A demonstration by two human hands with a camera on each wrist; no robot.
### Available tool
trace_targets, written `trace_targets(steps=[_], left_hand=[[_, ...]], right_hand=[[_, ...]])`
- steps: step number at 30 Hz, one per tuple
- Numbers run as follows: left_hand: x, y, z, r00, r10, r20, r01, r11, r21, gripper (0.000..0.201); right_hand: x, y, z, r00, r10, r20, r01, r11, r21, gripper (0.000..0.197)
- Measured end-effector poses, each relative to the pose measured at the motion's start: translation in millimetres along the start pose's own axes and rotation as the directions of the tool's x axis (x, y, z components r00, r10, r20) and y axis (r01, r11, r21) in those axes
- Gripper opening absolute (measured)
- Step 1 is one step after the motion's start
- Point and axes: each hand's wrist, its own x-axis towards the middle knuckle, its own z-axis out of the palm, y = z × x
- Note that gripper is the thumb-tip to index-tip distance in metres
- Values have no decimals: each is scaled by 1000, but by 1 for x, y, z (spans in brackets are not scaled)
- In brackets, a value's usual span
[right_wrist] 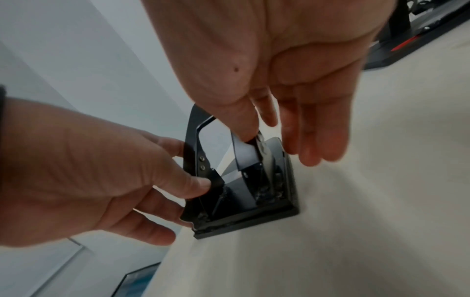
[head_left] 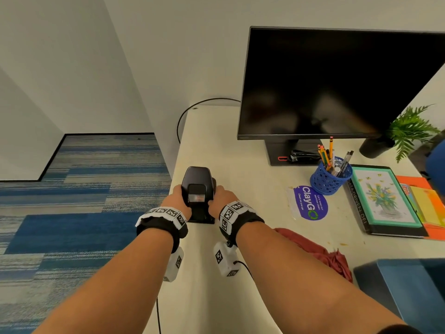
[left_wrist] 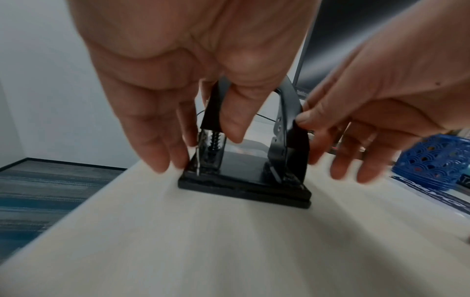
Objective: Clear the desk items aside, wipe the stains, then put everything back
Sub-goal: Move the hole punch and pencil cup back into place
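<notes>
Hole punch is sitting near the left edge of the pale surface, and both hands are flanking it in the head view: left hand against its left side, right hand against its right side. A red cloth is lying just beside the right forearm, with a purple sticker, a blue pencil cup, a book and a dark monitor further right.

Left wrist view: the punch is resting flat, base down. The left hand's fingers are pointing down along its left side while the thumb is pressing inside the frame, so they're pinching that upright. The right hand is pinching the other upright, thumb on the inner face.

Right wrist view, pretty blurry: the punch is being pinched on both sides the same way, right fingers outside and loosely together, left hand curling round the near upright.
</notes>
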Motion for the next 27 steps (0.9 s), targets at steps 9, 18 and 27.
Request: trace_targets(steps=[9, 18, 27], left_hand=[[26, 5, -4, 1000, -3, 6, 3, 1000, 2, 45], [56, 13, -5, 1000, 11, -26, -11, 1000, -13, 40], [60, 20, -1, 998, -25, -60, 24, 999, -33, 50]], right_hand=[[30, -6, -7, 998, 57, 30, -56, 997, -45, 28], [59, -10, -18, 997, 79, 18, -78, 995, -56, 30], [67, -12, -22, 996, 61, 61, -54, 993, -108, 32]])
